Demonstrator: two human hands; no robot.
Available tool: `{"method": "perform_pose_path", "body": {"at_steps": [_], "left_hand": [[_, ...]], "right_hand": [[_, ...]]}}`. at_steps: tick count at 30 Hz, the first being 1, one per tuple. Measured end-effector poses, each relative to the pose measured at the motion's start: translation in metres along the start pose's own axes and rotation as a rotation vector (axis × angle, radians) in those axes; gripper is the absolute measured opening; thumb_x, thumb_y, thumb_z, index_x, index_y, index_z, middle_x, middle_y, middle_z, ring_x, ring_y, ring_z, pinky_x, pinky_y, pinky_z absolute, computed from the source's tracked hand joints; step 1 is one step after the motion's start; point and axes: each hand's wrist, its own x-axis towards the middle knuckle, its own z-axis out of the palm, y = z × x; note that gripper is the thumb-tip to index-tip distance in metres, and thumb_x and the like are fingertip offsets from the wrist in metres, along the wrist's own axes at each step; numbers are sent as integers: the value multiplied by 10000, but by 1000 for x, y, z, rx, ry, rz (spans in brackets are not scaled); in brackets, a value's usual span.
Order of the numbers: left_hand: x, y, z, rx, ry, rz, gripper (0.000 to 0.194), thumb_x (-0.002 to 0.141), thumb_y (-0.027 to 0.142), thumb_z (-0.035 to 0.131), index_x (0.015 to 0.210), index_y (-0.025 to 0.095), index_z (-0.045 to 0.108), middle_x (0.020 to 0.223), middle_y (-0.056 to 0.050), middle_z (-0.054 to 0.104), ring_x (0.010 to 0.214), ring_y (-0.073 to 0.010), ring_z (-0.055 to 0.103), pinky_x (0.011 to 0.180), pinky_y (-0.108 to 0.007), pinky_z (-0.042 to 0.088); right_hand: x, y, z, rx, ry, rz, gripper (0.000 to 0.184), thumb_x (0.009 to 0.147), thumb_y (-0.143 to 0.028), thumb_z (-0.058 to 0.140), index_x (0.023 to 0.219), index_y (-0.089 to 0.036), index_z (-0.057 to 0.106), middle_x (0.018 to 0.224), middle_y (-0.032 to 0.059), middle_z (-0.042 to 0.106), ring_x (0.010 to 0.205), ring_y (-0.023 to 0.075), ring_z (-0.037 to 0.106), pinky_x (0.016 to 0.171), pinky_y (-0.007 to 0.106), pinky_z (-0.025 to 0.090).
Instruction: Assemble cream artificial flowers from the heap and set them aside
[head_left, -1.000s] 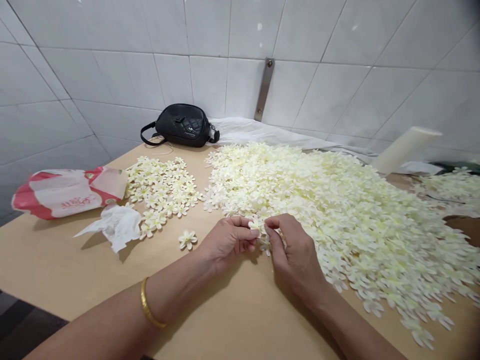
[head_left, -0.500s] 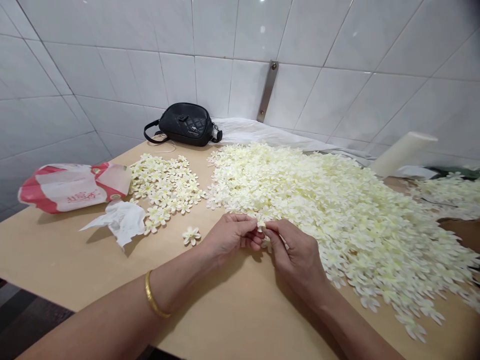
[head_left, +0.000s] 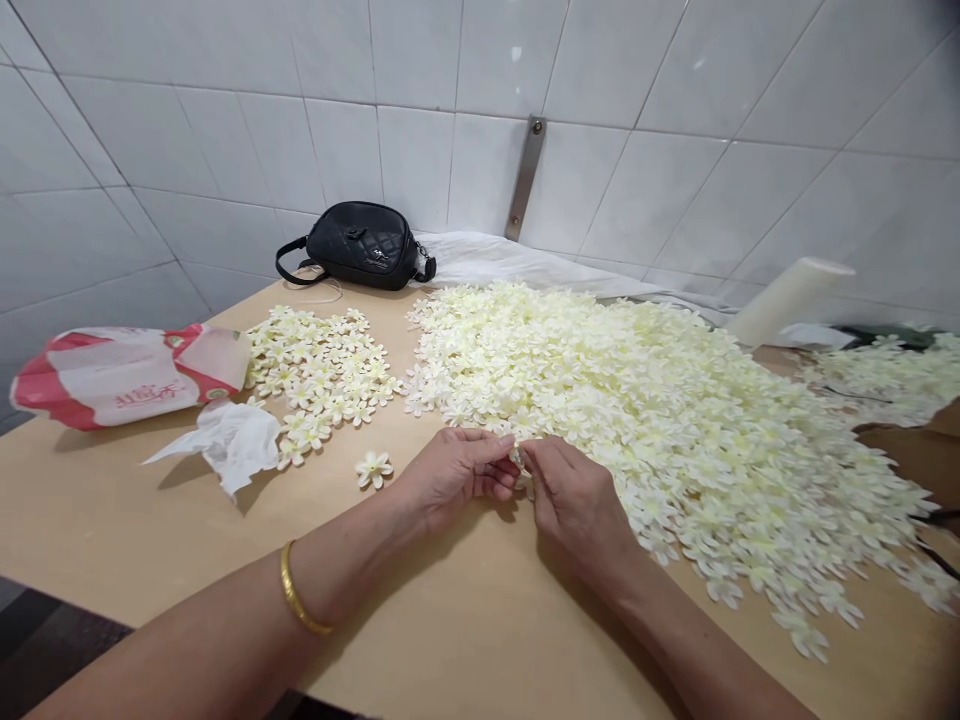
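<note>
My left hand (head_left: 469, 470) and my right hand (head_left: 574, 500) meet at the near edge of a large heap of pale yellow-white artificial flowers (head_left: 600, 370). Between their fingertips is a small artificial flower (head_left: 517, 458), mostly hidden by the fingers. Both hands are closed in a pinch on it. A gold bangle circles my left wrist. Just left of that hand, one single flower (head_left: 373, 469) lies on the table by itself. Farther left, a smaller group of flowers (head_left: 319, 370) is spread out flat.
A red and white tissue pack (head_left: 135, 375) lies at the left with a white tissue (head_left: 229, 445) pulled out. A black bag (head_left: 356, 245) rests against the tiled wall. At the right a white roll (head_left: 791, 300) leans behind the heap, near brown material (head_left: 911, 450).
The view has shifted a little, so the table things sit slightly farther left. My right fingers have closed in nearer the left fingertips, and the held flower shows less.
</note>
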Motion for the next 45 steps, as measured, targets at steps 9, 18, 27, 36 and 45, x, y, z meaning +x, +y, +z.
{"method": "perform_pose_path", "body": {"at_steps": [9,18,27,36,45], "left_hand": [[0,1,1,34,0,-3,221,655,287,654,626,76,595,565,-46,569,481,-80,512,490,-204,418],[-2,3,4,55,39,-37,105,618,130,645,570,77,567,549,-37,560,454,-73,505,466,-195,409],[-1,2,4,56,43,-30,85,605,124,628,563,83,566,527,-31,551,464,-75,502,453,-186,400],[0,2,6,51,59,-8,109,589,96,598,506,103,528,483,-15,538,425,-64,476,430,-177,377],[2,3,3,72,119,26,87,581,113,618,568,107,532,500,-27,557,427,-73,484,433,-184,379]], "right_hand": [[1,-1,1,95,-30,87,170,773,-68,353,665,-184,414,631,8,440,561,131,410,526,235,309],[4,-3,-4,240,-87,250,233,848,-194,336,640,-186,440,553,-15,436,507,119,387,502,237,292],[5,-2,-7,543,-139,403,239,848,-244,362,655,-173,484,554,-17,500,525,108,453,509,224,333],[7,-2,-7,810,-150,524,216,817,-275,421,644,-165,489,580,-15,498,553,104,479,548,233,388],[9,10,-12,943,-5,649,212,775,-338,509,658,-162,513,599,-12,537,554,95,492,528,211,395]]}}
